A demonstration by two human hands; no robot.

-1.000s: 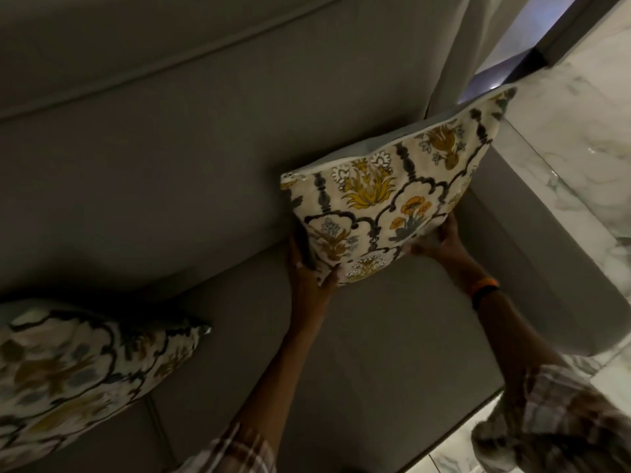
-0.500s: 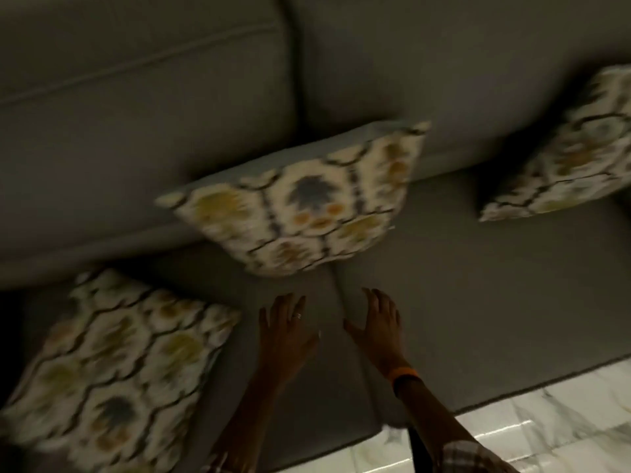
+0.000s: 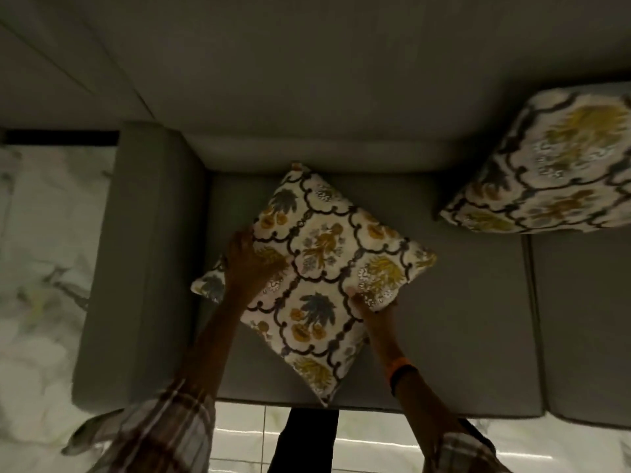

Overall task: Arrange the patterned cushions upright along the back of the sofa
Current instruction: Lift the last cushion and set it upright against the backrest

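Note:
A patterned cushion (image 3: 317,278), white with dark scrollwork and yellow and blue flowers, lies turned like a diamond on the grey sofa's left seat (image 3: 461,319). My left hand (image 3: 249,264) grips its left edge from above. My right hand (image 3: 370,307) holds its lower right edge, mostly tucked under the fabric. A second patterned cushion (image 3: 553,165) stands propped against the sofa back (image 3: 324,80) at the right edge of the view.
The sofa's left armrest (image 3: 143,261) runs beside the held cushion. Marble floor (image 3: 41,268) shows to the left and along the front edge. A seam (image 3: 532,319) splits the seat cushions at right. My dark trouser leg (image 3: 307,438) is below.
My view has swung left to the sofa's left end. Both hands, empty half a second ago, now hold the cushion lying on the left seat.

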